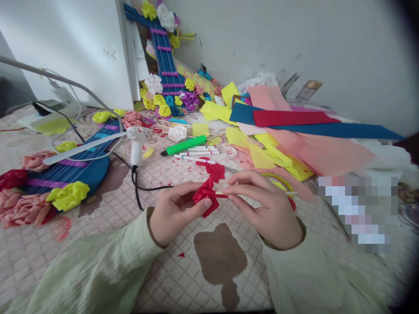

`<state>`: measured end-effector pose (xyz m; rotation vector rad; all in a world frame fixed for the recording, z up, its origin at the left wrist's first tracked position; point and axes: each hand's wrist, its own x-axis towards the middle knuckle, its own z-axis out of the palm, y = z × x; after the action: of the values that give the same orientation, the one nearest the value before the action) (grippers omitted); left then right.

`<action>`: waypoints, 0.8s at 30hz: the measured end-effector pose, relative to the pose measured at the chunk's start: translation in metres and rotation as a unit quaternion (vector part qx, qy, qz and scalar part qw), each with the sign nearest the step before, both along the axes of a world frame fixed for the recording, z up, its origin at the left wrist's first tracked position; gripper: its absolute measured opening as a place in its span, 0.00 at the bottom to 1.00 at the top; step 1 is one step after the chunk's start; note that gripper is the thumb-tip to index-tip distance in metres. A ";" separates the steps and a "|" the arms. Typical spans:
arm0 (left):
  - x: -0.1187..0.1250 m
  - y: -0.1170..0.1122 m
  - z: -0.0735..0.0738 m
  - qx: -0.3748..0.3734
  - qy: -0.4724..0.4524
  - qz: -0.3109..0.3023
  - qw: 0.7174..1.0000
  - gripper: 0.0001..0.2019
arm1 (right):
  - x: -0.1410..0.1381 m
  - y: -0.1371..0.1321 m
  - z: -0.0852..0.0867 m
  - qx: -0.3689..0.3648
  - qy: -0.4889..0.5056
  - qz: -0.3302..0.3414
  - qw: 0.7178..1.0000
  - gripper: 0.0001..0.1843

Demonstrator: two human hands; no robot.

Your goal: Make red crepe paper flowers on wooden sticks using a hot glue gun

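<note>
My left hand (175,211) pinches a crumpled red paper flower (205,198) between thumb and fingers, above the middle of the table. In the fingertips of my right hand (266,207) is a thin pale stick (291,192). One end of the stick meets the red paper, and its other end sticks out past the hand to the right. A narrow red strip lies along the stick near the right fingertips. Just beyond the flower are red paper pieces (216,171) on the tablecloth.
A white glue gun (136,150) with a black cord stands at left. Behind are a green marker (186,145), several white pens (196,159) and stacked coloured paper (294,126). Flower-trimmed blue paper guitars (166,56) stand at the back and lie at left (98,163).
</note>
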<state>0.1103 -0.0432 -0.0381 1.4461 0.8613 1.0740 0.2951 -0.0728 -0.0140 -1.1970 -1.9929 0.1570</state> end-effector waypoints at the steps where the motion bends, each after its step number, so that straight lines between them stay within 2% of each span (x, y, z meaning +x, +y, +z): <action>1: 0.000 0.000 0.000 0.002 0.007 0.002 1.000 0.09 | 0.000 0.000 0.000 0.002 -0.004 0.004 1.000 0.10; 11: 0.000 0.002 0.002 0.000 0.011 0.004 1.000 0.09 | 0.005 0.002 -0.001 -0.055 -0.005 0.076 0.996 0.14; 24: 0.001 0.001 0.003 -0.018 -0.015 0.009 1.000 0.09 | 0.005 0.002 0.002 -0.035 0.022 0.034 0.999 0.09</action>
<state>0.1110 -0.0421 -0.0355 1.3926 0.8691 1.0852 0.2999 -0.0710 -0.0124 -1.1613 -2.0047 0.2870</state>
